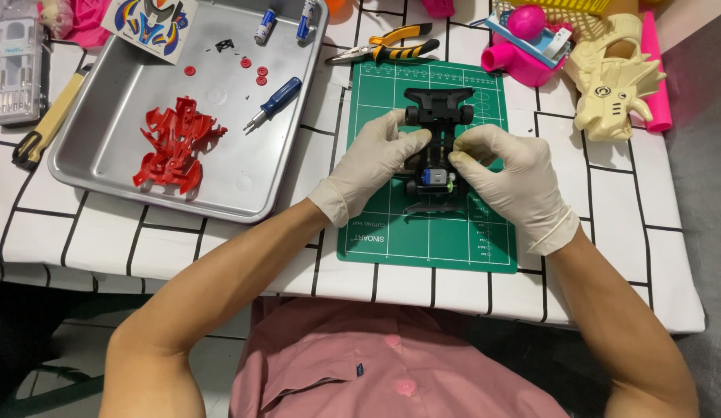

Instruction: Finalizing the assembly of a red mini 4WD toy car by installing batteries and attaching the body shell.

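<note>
both gloved hands are closed on a black toy car chassis held over a green cutting mat: the left hand is clamped on its left side, the right hand is pinched on its right side, forearms angled inward. a colourful sticker sheet is propped on a steel tray at upper left, beside a red car body. a white tablecloth with a black grid is spread beneath.

close head view, straight down
</note>
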